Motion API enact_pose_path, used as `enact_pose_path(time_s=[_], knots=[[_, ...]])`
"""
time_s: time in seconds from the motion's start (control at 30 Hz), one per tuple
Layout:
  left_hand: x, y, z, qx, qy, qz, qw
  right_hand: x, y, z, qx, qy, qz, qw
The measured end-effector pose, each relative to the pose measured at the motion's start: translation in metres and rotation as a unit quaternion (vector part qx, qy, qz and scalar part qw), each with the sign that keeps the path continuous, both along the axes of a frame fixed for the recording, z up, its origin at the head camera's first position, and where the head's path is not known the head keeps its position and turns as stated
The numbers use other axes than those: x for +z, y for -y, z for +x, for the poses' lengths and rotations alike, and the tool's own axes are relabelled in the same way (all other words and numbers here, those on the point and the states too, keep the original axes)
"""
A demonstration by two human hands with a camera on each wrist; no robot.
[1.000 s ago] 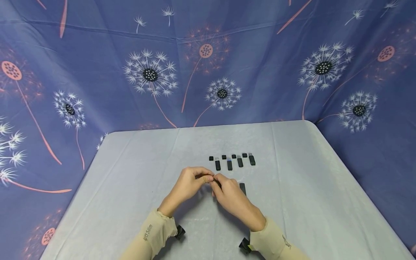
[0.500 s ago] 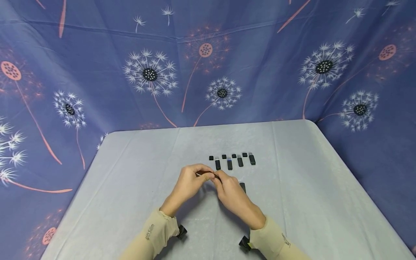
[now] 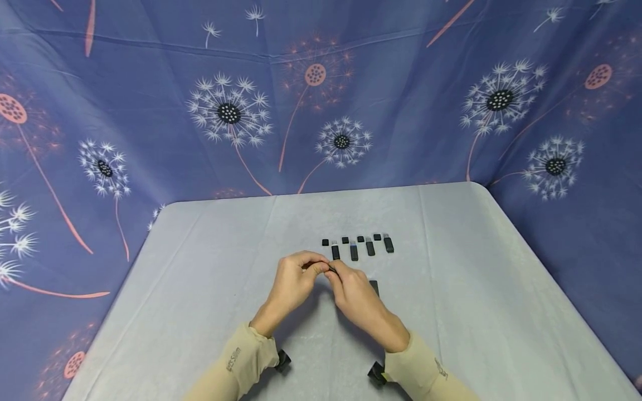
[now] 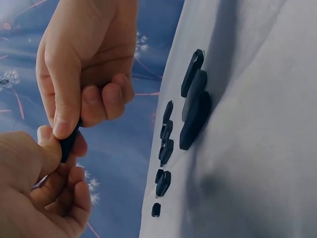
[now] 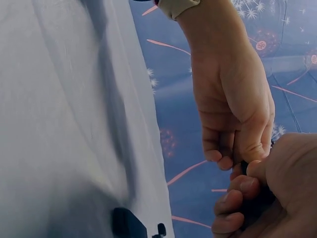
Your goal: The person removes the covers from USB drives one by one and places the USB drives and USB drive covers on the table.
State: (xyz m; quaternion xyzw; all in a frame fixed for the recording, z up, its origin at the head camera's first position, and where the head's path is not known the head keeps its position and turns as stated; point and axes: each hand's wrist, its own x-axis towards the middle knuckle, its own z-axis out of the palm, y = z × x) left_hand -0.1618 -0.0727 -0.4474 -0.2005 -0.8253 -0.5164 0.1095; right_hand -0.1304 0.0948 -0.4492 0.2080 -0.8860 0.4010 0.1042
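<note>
Barely anything has shifted: our left hand point(image 3: 293, 281) and right hand point(image 3: 355, 294) still pinch the black USB stick point(image 4: 68, 144) between them, just nearer than the drive row point(image 3: 361, 246) on the grey table point(image 3: 200, 278), dandelion cloth point(image 3: 150, 111) behind.

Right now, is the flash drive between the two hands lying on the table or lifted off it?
Lifted: both hands pinch the flash drive above the table.

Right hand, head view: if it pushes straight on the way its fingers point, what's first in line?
Likely the left hand: the right hand points up-left and both already pinch the small black stick between them.
</note>
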Motion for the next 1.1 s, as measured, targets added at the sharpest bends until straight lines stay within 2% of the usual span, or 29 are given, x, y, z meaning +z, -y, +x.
enact_pose_path(time_s=[0.2,0.4,0.7,0.8,0.93,1.1], knots=[[0.000,-0.001,0.001,0.017,-0.002,0.018,0.9997,0.003,-0.002,-0.001,0.004,-0.006,0.006,1.000],[0.001,-0.003,0.003,0.039,-0.021,-0.001,0.9990,0.003,-0.002,-0.001,0.004,-0.011,0.004,1.000],[0.001,-0.003,0.004,0.039,-0.042,-0.006,0.9983,0.003,-0.003,0.001,0.011,-0.013,-0.004,1.000],[0.002,-0.001,0.003,0.053,-0.052,-0.009,0.9972,0.004,-0.004,0.001,0.016,-0.020,-0.005,1.000],[0.004,0.004,0.000,0.076,-0.045,-0.003,0.9961,0.004,-0.007,0.000,0.005,-0.013,-0.011,1.000],[0.002,0.008,0.000,0.065,-0.019,0.006,0.9977,0.003,-0.007,-0.001,-0.029,0.008,-0.009,1.000]])
